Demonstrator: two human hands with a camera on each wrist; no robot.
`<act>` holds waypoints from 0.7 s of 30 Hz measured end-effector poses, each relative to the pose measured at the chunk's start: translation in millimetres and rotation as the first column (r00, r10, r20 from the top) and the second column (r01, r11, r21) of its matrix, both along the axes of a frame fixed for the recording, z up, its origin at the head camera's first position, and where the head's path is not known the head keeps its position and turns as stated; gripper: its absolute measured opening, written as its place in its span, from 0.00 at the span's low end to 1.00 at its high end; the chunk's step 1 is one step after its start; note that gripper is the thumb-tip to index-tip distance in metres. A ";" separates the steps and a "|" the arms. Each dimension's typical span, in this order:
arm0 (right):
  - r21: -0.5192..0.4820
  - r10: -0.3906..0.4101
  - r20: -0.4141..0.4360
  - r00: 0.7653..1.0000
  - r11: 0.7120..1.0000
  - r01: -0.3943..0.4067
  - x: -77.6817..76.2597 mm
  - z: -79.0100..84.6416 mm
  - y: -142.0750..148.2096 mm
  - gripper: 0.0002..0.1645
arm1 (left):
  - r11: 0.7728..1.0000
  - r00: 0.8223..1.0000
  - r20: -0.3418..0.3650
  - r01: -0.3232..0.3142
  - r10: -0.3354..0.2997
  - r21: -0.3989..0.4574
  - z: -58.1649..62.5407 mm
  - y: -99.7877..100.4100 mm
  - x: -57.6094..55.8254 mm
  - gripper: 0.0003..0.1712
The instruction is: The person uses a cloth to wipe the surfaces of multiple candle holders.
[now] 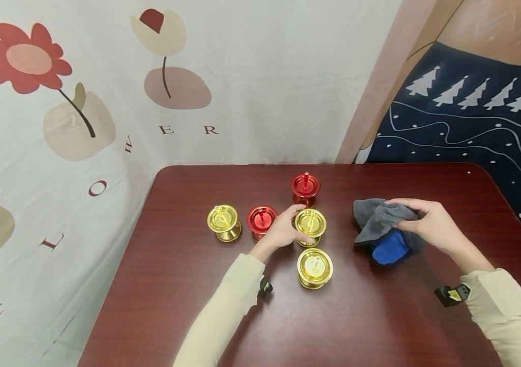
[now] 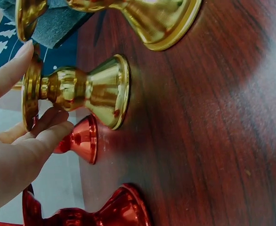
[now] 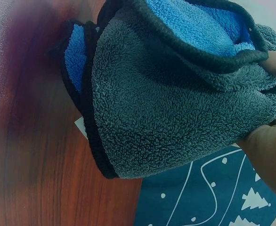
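My left hand (image 1: 282, 230) holds a shiny gold candle holder (image 1: 311, 223) by its dish. In the left wrist view thumb and fingers lie around the rim of this gold candle holder (image 2: 69, 90), its flared base at the tabletop. Just in front of it stands another gold candle holder (image 1: 314, 267). A red candle holder (image 1: 305, 187) is behind, and a second red one (image 1: 261, 218) lies beside the left wrist. To the right, my right hand (image 1: 432, 224) grips a bunched grey towel (image 1: 372, 216) with a blue inner side and dark edging, pinched at its top.
A third gold candle holder (image 1: 224, 219) stands farthest left, upright with a short spike. The dark red-brown table (image 1: 164, 306) ends at a pale printed cloth wall (image 1: 265, 102) behind and left. A navy cloth with white trees (image 1: 462, 112) hangs at the right.
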State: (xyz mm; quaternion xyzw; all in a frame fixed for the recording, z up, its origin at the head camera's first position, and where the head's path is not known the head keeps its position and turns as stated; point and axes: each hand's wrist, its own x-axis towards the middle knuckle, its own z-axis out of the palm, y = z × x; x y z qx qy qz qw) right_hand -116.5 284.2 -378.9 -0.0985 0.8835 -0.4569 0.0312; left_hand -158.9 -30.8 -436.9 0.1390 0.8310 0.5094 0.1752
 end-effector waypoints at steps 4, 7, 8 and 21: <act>-0.017 -0.029 0.006 1.000 0.999 0.029 -0.6 1.2 -1.8 0.24 | 1.000 1.000 -0.019 -0.017 0.017 -0.026 -2.2 1.9 -0.2 0.48; -0.014 -0.034 0.007 0.999 0.999 0.034 -1.3 2.7 -2.5 0.24 | 0.998 0.999 -0.041 -0.023 0.021 -0.056 -3.4 2.6 -0.3 0.47; -0.015 -0.035 0.010 0.999 0.999 0.035 -1.5 3.4 -2.8 0.24 | 0.997 0.999 -0.050 -0.025 0.021 -0.069 -3.9 2.8 -0.4 0.47; -0.042 -0.017 -0.022 1.000 0.999 0.016 -7.4 22.5 -7.0 0.25 | 0.996 0.988 -0.150 -0.048 0.036 -0.076 22.0 0.4 -5.0 0.45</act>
